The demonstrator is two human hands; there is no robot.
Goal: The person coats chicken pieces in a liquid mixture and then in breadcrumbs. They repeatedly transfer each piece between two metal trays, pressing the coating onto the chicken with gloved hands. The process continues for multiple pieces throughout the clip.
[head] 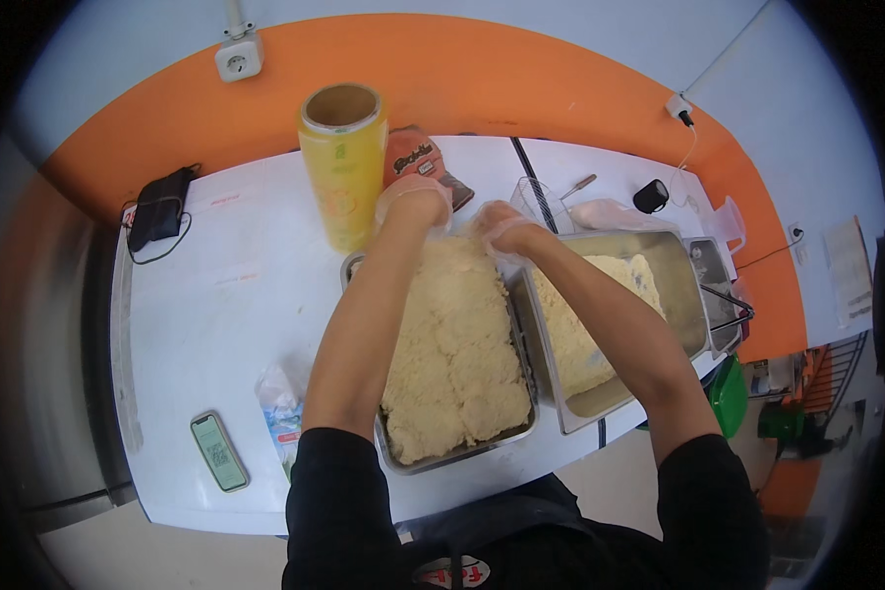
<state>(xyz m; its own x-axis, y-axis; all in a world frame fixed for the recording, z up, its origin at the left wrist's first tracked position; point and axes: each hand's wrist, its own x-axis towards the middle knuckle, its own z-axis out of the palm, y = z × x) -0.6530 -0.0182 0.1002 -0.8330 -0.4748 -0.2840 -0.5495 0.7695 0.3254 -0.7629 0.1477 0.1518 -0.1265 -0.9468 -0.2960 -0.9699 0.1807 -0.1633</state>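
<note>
In front of me lies a metal tray (479,448) filled nearly to its rim with a pale yellow, crumb-coated mass (453,346), perhaps breaded food pieces packed together. My left hand (415,203), in a clear plastic glove, is over the tray's far end. Beside it, at the far right corner, is my right hand (500,225), gloved the same way. Both sets of fingers are largely hidden, so I cannot tell whether they grip anything. To the right stands a deep steel pan (675,284) with loose yellow crumbs (575,361) in it.
A tall roll of yellow plastic film (343,169) stands behind the tray, beside a red bag (413,155). A wire basket (532,198) and a black cylinder (650,196) are farther back. Left lie a phone (220,451), a printed packet (282,420) and a black pouch (158,209).
</note>
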